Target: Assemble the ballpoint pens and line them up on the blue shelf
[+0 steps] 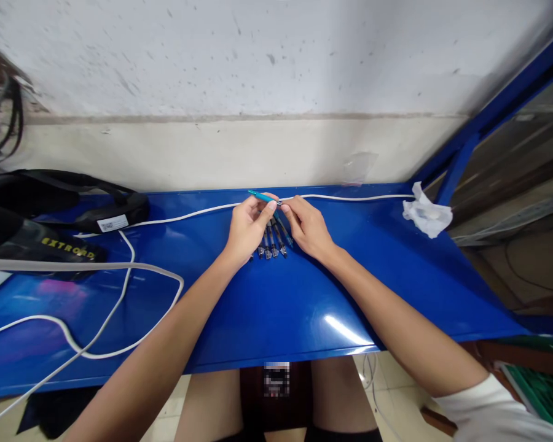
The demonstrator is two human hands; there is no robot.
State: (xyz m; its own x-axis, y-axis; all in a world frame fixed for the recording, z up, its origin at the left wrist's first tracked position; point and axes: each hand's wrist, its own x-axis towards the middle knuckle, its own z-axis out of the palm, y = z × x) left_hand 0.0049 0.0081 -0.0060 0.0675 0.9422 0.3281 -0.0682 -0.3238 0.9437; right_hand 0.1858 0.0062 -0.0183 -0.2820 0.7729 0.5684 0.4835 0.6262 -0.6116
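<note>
Teal plastic, likely light, stiff, slick: pinches pen [263, 196] by its ends, left hand [246, 228] and right hand [309, 228] both clamped.

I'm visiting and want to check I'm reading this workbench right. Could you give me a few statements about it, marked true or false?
1. The left hand and right hand both hold a teal pen. True.
2. The table is red. False: it is blue.
3. Several dark pens lie on the table below the hands. True.
4. The crumpled white tissue lies at the table's left end. False: it lies at the right end.
5. A white cable runs across the table. True.
</note>
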